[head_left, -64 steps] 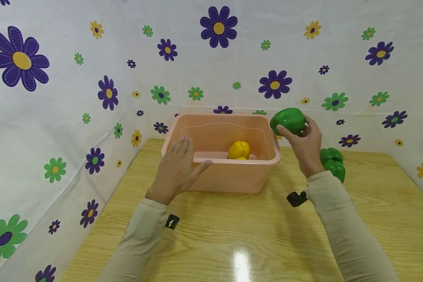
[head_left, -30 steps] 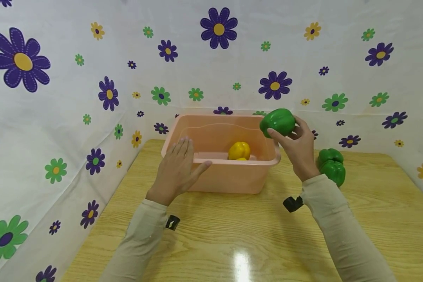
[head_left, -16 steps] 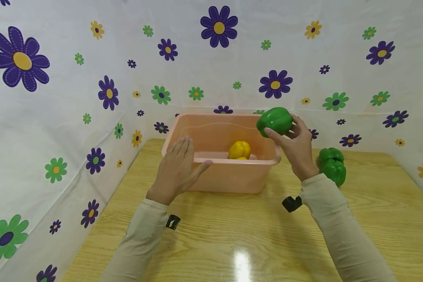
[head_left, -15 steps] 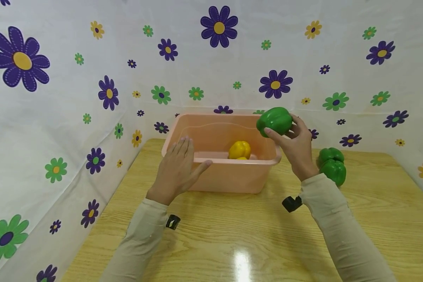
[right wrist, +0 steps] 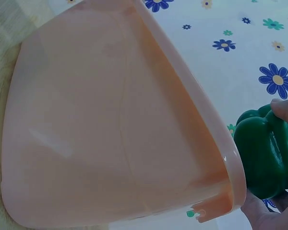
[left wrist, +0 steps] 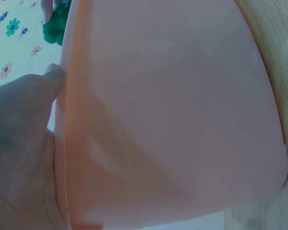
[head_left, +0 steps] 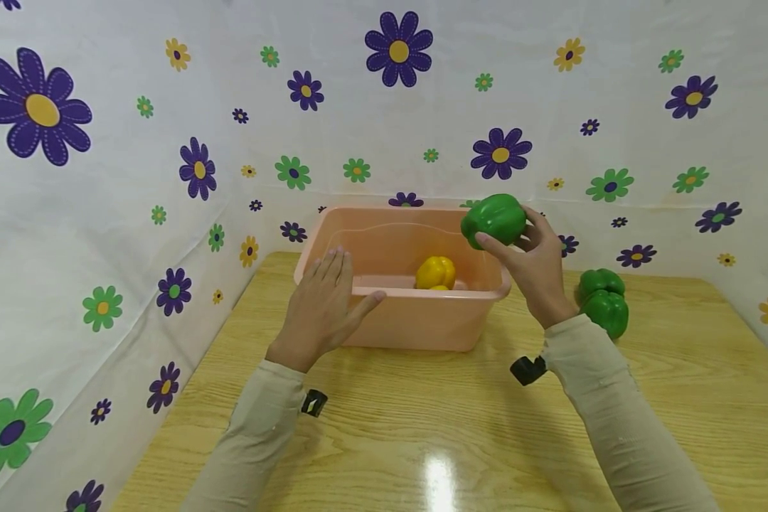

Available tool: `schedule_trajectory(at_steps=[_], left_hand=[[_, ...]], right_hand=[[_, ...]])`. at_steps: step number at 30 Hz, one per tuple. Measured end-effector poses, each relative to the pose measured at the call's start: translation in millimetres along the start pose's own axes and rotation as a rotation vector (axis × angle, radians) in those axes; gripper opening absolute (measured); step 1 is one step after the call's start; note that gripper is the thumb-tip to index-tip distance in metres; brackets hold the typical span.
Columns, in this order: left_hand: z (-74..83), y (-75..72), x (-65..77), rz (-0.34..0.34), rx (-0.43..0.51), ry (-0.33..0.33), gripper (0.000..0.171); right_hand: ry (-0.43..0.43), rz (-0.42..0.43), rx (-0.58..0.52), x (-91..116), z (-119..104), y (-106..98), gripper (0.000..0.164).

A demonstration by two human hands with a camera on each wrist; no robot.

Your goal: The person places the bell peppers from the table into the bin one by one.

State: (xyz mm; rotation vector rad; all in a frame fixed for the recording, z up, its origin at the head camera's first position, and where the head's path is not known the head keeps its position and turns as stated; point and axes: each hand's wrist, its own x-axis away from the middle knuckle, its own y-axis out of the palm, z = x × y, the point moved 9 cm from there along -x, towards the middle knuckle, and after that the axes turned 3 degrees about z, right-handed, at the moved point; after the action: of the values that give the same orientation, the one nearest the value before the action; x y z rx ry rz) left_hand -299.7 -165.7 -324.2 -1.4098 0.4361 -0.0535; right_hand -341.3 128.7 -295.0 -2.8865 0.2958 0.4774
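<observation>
My right hand (head_left: 537, 263) grips a green bell pepper (head_left: 496, 219) between thumb and fingers, above the right end of a pink plastic tub (head_left: 416, 320). In the right wrist view the held pepper (right wrist: 261, 151) shows beside the tub's rim. My left hand (head_left: 320, 302) lies flat over the tub's front left rim, fingers straight and thumb out along the edge. Inside the tub sits a yellow bell pepper (head_left: 435, 272), with a bit of more yellow below it, mostly hidden by the front wall.
Two green bell peppers (head_left: 604, 304) stand together on the wooden table (head_left: 384, 427), right of the tub and near my right wrist. A white flower-print cloth (head_left: 384, 128) hangs behind and at the left. Each wrist carries a black camera mount (head_left: 528, 370).
My right hand has carried the green pepper leftward, from beside the tub's right rim to over its right end, slowing lately. The left hand and the tub have stayed put.
</observation>
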Motion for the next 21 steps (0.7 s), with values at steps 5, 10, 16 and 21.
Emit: schedule_trajectory(at_steps=[5,10,16,21], left_hand=[[0.1,-0.1,-0.3,-0.001,0.001,0.000,0.093],[-0.5,0.9,-0.6,-0.002,0.001,-0.002,0.093],[-0.2,1.3,-0.7,0.007,0.002,0.000,0.093],[-0.8,0.5,-0.4,0.016,0.001,0.002,0.094]], right_hand=[[-0.005,-0.010,-0.006,0.1,-1.2,1.4,0.084],[-0.018,-0.015,-0.016,-0.2,-1.9,2.4,0.082],[-0.008,-0.022,-0.015,0.1,-0.1,2.6,0.083],[0.012,-0.020,-0.046,0.7,-0.8,1.6,0.083]])
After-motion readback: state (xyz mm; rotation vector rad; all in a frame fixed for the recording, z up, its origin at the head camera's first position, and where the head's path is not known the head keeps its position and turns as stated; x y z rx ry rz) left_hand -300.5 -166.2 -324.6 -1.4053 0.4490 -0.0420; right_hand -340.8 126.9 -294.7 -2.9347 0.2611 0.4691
